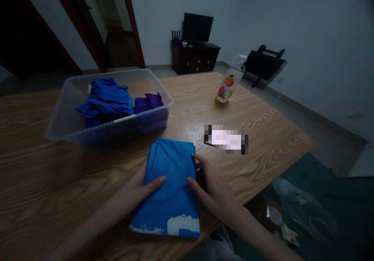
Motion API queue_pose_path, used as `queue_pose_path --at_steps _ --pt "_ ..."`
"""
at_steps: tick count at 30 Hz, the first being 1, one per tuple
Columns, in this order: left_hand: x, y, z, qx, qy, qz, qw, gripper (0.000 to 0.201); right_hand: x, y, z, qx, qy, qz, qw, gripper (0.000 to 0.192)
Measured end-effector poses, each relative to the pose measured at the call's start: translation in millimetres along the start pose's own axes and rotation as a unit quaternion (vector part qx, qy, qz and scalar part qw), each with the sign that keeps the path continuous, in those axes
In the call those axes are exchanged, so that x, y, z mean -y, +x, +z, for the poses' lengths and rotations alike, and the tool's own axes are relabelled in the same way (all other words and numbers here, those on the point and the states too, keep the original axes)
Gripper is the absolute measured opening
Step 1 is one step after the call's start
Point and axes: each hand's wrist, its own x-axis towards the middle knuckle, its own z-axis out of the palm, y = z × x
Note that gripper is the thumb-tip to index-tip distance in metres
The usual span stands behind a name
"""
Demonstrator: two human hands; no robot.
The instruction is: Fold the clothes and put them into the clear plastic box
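On the wooden table [58,167], both hands, left [137,189] and right [212,189], open, seemingly flat against the folded blue cloth [172,183].

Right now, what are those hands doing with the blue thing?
A person's left hand and right hand lie flat on a folded blue cloth near the edge of a wooden table. Behind it stands a clear plastic bin with crumpled blue clothes and a purple one. A bottle stands farther back.

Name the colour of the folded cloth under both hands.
Bright blue, with white patches along its near edge: the folded cloth, head view.
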Motion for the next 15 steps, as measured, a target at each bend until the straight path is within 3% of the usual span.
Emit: queue_pose_path --at_steps 3,7,10,13,15 --pt "-9.8 -5.6 1.6 -0.024 -0.024 -0.009 0.999 0.082 -0.4 5.1 4.7 0.015 0.137 0.053 0.989 0.062" --pt "-18.9 -18.7 0.4 -0.055 -0.014 0.003 0.998 0.077 -2.8 14.7 0.8 0.021 0.328 0.107 0.938 0.067" --pt "-19.9 -26.0 -1.4 -0.080 -0.030 -0.014 0.996 0.082 -1.7 16.1 -4.3 0.058 0.390 0.122 0.911 0.067" --pt "-22.3 -29.3 -3.6 -0.069 -0.035 -0.014 0.997 0.083 2.1 15.7 -7.4 0.123 0.445 0.136 0.877 0.051" --pt "-27.0 -31.3 -4.9 -0.069 -0.014 0.009 0.997 0.085 7.0 20.2 -9.8 0.127 0.476 0.137 0.859 0.045"
